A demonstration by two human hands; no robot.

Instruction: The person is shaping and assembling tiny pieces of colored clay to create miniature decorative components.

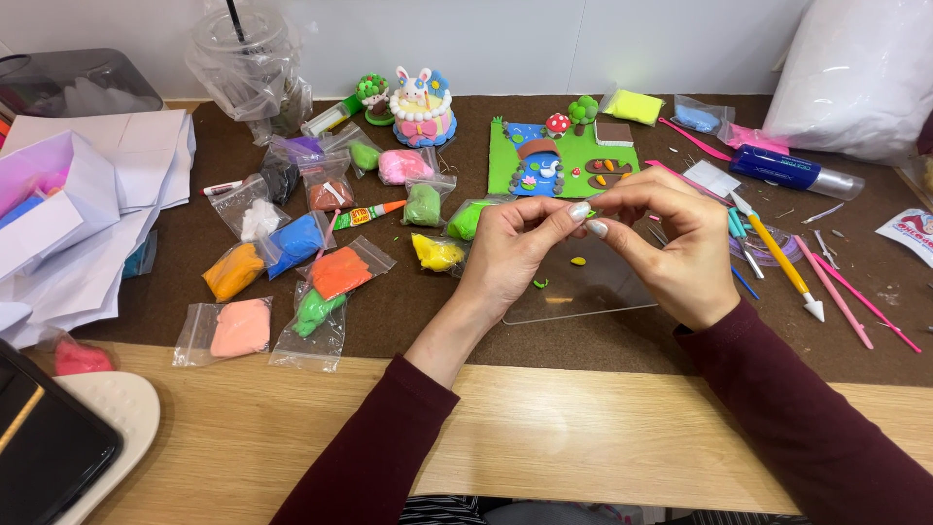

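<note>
Green clay bit (590,213) sits pinched between your left hand (510,255) and right hand (671,243) fingertips, just above the clear sheet (583,287).

Two hands (603,243), roughly fifteen clay bags (241,329) (some overlapping), one cake (423,115).

Single head view, looking steeply down and forward, close over brown mat (408,311) toward back wall (505,39).
</note>
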